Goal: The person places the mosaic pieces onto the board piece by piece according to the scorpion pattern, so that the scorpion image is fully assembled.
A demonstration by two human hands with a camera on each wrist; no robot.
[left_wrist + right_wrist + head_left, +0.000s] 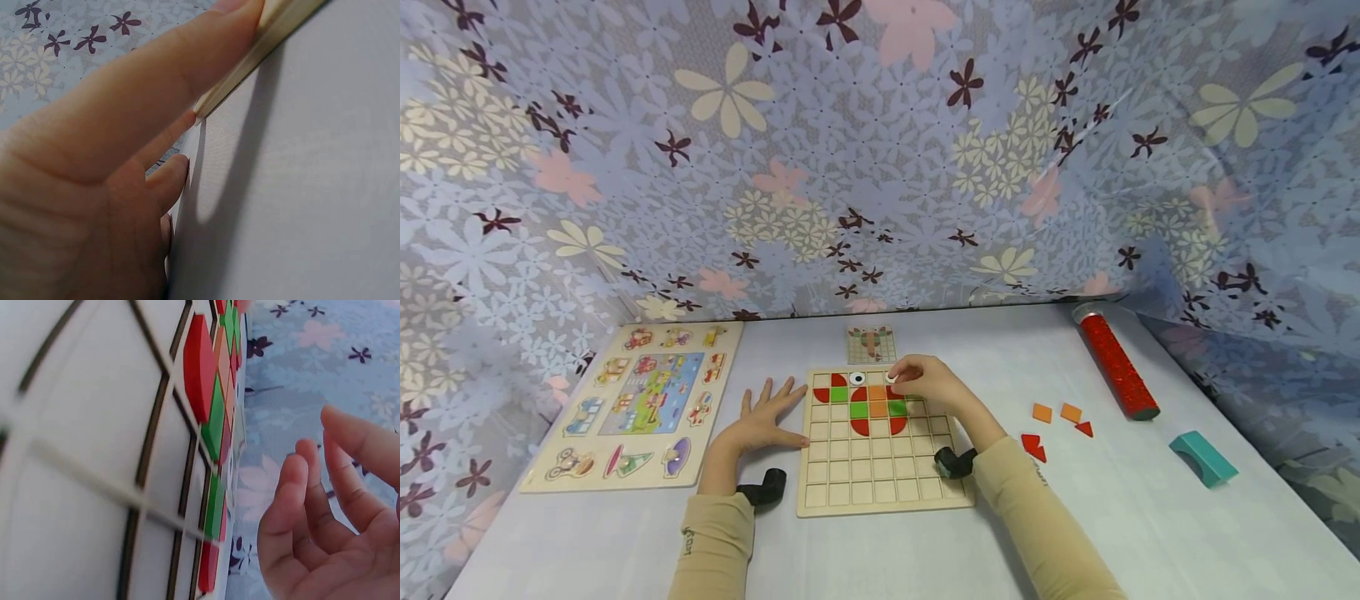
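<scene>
A wooden grid board [880, 471] lies on the table, its upper rows holding red quarter-circle tiles [860, 427], green square tiles [859, 410] and orange square tiles [877, 408]. A white eye tile [858, 379] sits in the top row. My left hand [760, 423] spreads its fingers at the board's left edge; its thumb [144, 94] rests against that edge in the left wrist view. Over the board's upper right, my right hand [931, 385] partly covers a second white tile [891, 377]. In the right wrist view its fingers [290, 494] bend loosely, with a gap to the thumb.
A pattern card [883, 346] lies behind the board. Left is a wooden picture puzzle [580, 479]. To the right lie loose orange squares [1042, 412], red pieces [1032, 442], a red glittery tube [1116, 367] and a teal arch block [1202, 458]. Patterned cloth hangs behind.
</scene>
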